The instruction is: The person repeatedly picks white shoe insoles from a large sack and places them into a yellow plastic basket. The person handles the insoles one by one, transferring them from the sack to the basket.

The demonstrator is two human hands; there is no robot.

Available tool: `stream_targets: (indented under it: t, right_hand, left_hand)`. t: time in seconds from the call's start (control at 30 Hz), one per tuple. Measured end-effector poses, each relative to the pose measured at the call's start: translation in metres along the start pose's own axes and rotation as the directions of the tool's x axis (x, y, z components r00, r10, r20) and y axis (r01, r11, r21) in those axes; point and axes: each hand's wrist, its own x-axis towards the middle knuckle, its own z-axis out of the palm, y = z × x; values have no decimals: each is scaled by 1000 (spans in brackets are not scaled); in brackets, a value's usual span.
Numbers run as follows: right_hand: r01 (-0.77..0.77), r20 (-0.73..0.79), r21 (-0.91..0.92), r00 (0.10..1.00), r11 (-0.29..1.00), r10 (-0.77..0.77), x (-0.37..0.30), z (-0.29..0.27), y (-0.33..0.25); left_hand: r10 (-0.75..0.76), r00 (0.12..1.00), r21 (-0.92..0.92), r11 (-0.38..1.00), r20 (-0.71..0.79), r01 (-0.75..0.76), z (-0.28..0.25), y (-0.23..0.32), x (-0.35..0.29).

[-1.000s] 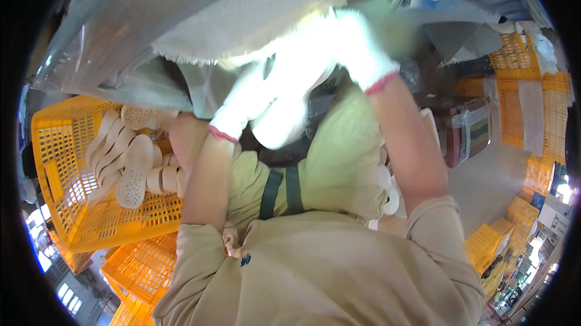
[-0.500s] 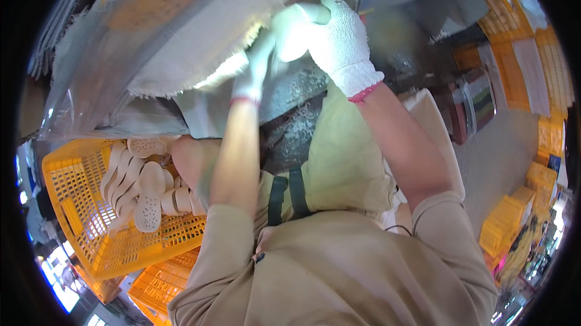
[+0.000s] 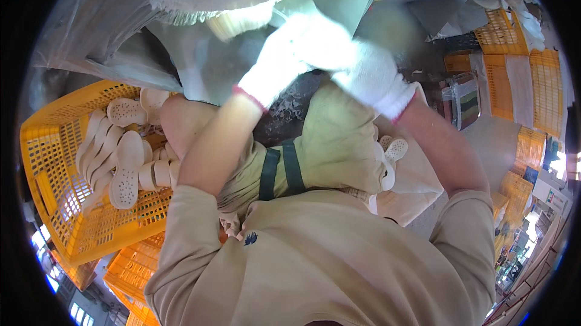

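Note:
My left hand (image 3: 278, 59), in a white knit glove with a red cuff, is raised at the upper middle, its fingers curled inward. My right hand (image 3: 375, 78), gloved alike and blurred, meets it from the right. Strong glare washes out the fingers and whatever pale thing may be between them. Just beyond and left of the hands hangs a large whitish pad with a frayed edge (image 3: 187, 14). Beneath that edge is a smeared cream shape (image 3: 242, 20); I cannot tell what it is.
A yellow basket (image 3: 66, 247) at my left holds several cream perforated sandals (image 3: 127, 171). By my right knee, more pale footwear (image 3: 396, 149) lies near a cream sack or box (image 3: 414, 184). Yellow crates (image 3: 548, 90) stand at the far right. A grey panel (image 3: 206, 62) lies ahead.
Both hands have come closer together; the left swung right and the right dropped lower. My view has shifted, so the basket sits higher and further left. The white piece by the right hand is lost in glare.

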Motion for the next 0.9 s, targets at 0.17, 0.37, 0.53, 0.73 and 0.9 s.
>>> stream_targets:
  t: [0.17,0.37,0.53,0.73,0.9]
  right_hand:
    - [-35,-271,323,954,946,128,46,4,-101]
    - [6,-394,310,911,951,123,78,7,-102]
    - [-1,-532,267,834,964,148,71,19,-105]
    - [-104,-305,122,942,987,137,97,33,-89]
    - [-12,-133,731,978,682,160,74,4,-101]
  left_hand:
    - [144,987,-233,965,73,-123,-11,21,-40]
    - [337,874,192,939,-350,-285,-41,44,-27]
    - [178,944,101,983,-277,-156,-33,34,-31]
    - [596,787,411,765,-160,-496,-35,5,-26]
    - [-18,992,-4,1000,-128,18,-61,42,-12]
